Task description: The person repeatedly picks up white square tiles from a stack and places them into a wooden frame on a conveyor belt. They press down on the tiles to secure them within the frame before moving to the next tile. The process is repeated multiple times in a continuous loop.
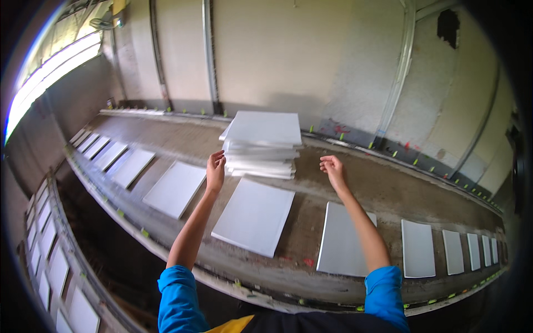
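Observation:
A stack of white rectangular sheets or panels (264, 130) stands on the long table in front of me, its layers slightly uneven. My left hand (215, 171) is raised at the left side of the stack, fingers loosely bent; whether it touches the edge I cannot tell. To the right, apart from the stack, my right hand (332, 170) hangs in the air with its fingers loosely curved and nothing in them. Between my forearms a single white panel (254, 217) lies flat. Another panel (345, 241) is partly covered by my right forearm.
More white panels lie in a row along the table (311, 191), such as one at left (175, 188) and one at right (418, 248). A second table with panels (59, 269) runs at lower left, past a dark gap. Behind stands a wall (272, 50) with metal uprights.

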